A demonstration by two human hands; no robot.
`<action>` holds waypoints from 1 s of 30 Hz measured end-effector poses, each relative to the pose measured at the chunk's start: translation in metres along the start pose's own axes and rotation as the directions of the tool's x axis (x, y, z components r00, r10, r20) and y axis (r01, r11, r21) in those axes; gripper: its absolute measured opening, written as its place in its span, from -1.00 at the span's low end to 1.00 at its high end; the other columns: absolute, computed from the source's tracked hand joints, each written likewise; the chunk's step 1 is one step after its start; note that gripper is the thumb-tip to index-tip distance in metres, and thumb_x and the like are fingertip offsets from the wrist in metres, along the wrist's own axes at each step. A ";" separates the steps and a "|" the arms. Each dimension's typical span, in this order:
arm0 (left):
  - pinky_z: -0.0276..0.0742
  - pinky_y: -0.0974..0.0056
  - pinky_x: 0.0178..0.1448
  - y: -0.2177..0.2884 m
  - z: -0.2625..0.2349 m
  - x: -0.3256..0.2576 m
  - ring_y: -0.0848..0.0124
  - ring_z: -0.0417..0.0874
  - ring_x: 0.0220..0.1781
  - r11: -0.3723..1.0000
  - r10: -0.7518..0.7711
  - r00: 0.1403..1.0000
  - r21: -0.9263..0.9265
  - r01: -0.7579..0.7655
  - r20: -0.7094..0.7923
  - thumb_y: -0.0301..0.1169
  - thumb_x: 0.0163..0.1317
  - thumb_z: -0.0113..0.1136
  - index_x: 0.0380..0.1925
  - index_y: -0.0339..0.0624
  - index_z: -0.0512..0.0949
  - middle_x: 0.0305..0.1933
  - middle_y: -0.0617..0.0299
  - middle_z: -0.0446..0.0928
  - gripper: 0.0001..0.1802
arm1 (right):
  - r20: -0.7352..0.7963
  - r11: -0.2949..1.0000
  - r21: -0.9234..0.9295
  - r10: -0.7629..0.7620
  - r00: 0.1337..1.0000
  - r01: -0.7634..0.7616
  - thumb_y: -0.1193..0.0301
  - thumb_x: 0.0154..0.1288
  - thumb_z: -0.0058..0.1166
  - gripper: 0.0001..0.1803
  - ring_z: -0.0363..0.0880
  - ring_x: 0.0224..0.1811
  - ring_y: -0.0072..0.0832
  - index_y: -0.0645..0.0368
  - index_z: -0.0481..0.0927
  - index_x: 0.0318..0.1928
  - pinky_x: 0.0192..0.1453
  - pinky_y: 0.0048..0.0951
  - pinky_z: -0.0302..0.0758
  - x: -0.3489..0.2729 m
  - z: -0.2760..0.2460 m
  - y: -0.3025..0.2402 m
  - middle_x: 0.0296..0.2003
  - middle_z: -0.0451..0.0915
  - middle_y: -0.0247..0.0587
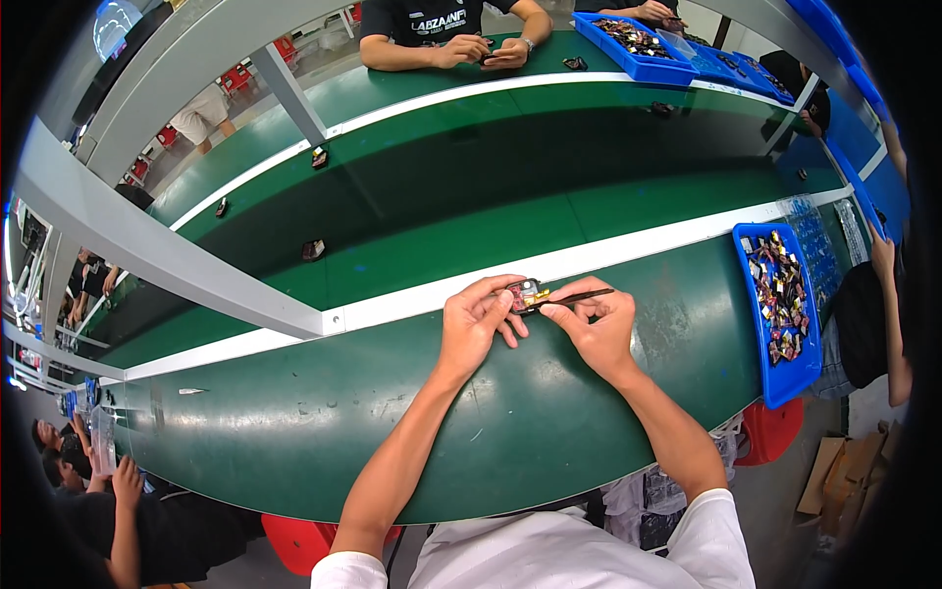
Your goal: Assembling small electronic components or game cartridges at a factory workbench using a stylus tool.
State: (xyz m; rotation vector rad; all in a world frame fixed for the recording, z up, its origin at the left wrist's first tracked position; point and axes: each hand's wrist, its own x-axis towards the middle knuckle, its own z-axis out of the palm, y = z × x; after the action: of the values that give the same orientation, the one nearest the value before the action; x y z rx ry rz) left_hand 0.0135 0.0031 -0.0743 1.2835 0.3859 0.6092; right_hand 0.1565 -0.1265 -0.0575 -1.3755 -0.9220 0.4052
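Above the green bench, my left hand grips a small black device housing by its left side. Inside the housing I see pale, reddish and yellow parts, too small to name. Between the thumb and fingers of my right hand is a dark pair of tweezers, slanting up to the right. Its tip reaches the yellow part at the housing's right side. Both hands are closed, close together, near the white rail.
A blue tray full of small wired parts stands at the right. Beyond the white rail, a dark green belt carries several small black pieces such as this one. A co-worker's hands work across from me. A grey post slants at left.
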 end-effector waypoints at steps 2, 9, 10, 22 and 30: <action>0.66 0.34 -0.46 0.001 0.000 0.000 0.29 0.72 -0.42 1.000 0.002 1.000 0.002 -0.002 -0.003 -0.39 0.52 0.09 0.13 -0.50 0.55 -0.12 -0.08 0.68 -0.63 | -0.005 1.000 -0.022 -0.009 1.000 0.009 0.65 0.15 0.41 -0.91 0.19 -0.67 -0.91 0.32 0.75 -0.32 -0.59 -0.67 0.07 0.000 0.000 0.000 -0.45 0.69 -0.42; 0.66 0.35 -0.47 0.003 -0.001 0.000 0.30 0.72 -0.47 1.000 0.003 1.000 -0.014 -0.003 0.001 -0.41 0.50 0.09 0.08 -0.52 0.59 -0.19 -0.07 0.69 -0.65 | 0.020 0.981 -0.125 -0.148 0.989 0.149 0.63 0.10 0.44 -0.91 0.20 -0.71 -0.85 0.32 0.76 -0.37 -0.61 -0.61 0.08 -0.001 -0.001 0.000 -0.44 0.73 -0.33; 0.65 0.36 -0.47 0.003 -0.001 0.000 0.30 0.72 -0.48 1.000 0.000 1.000 -0.012 0.000 -0.001 -0.41 0.50 0.09 0.06 -0.53 0.59 -0.22 -0.07 0.69 -0.66 | 0.036 0.975 -0.145 -0.168 0.985 0.171 0.62 0.09 0.45 -0.91 0.20 -0.72 -0.85 0.32 0.76 -0.37 -0.61 -0.61 0.08 -0.001 -0.002 0.001 -0.43 0.73 -0.33; 0.64 0.35 -0.51 0.006 0.000 0.000 0.29 0.72 -0.51 1.000 -0.008 0.999 -0.029 0.007 -0.044 -0.45 0.47 0.07 0.04 -0.57 0.59 -0.27 -0.09 0.68 -0.66 | 0.055 0.968 -0.145 -0.199 0.978 0.205 0.61 0.09 0.43 -0.88 0.26 -0.74 -0.78 0.33 0.72 -0.35 -0.59 -0.62 0.19 0.004 -0.007 -0.005 -0.39 0.74 -0.29; 0.65 0.36 -0.50 0.005 0.000 0.000 0.30 0.72 -0.51 1.000 -0.010 0.999 -0.023 0.010 -0.036 -0.47 0.46 0.07 0.05 -0.57 0.59 -0.27 -0.09 0.69 -0.67 | 0.110 0.923 -0.210 -0.305 0.946 0.322 0.60 0.06 0.44 -0.87 0.27 -0.76 -0.70 0.25 0.73 -0.35 -0.59 -0.57 0.25 0.005 -0.004 -0.007 -0.43 0.74 -0.31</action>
State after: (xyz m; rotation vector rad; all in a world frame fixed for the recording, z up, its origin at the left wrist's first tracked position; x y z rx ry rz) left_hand 0.0121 0.0039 -0.0700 1.2496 0.4141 0.6275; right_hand 0.1602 -0.1271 -0.0489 -1.3920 -1.2601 0.1087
